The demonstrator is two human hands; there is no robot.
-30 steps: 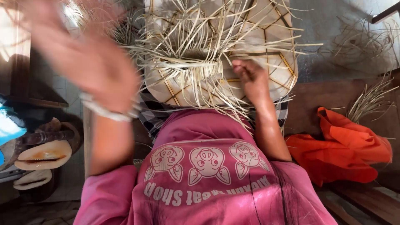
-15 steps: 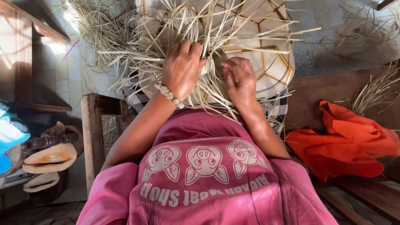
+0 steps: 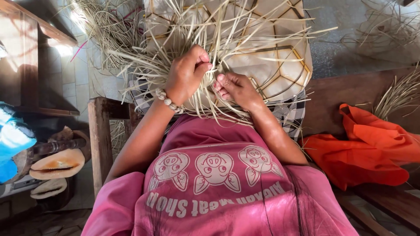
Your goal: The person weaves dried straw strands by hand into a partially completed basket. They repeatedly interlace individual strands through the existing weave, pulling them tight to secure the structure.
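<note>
Pinching pale straw strips (image 3: 245, 48) at frame centre — your left hand (image 3: 186, 74) curled shut, right hand (image 3: 236, 89) just beside; strips fan upward.

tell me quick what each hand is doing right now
Left hand: closed, pinching straw strips of the woven piece.
Right hand: fingers curled on the strips beside the left; a firm hold cannot be told.

Dry matt straw strands (image 3: 227, 39) (perhaps palm leaf); orange cloth (image 3: 367, 153); rough wooden bench (image 3: 99, 131).
</note>
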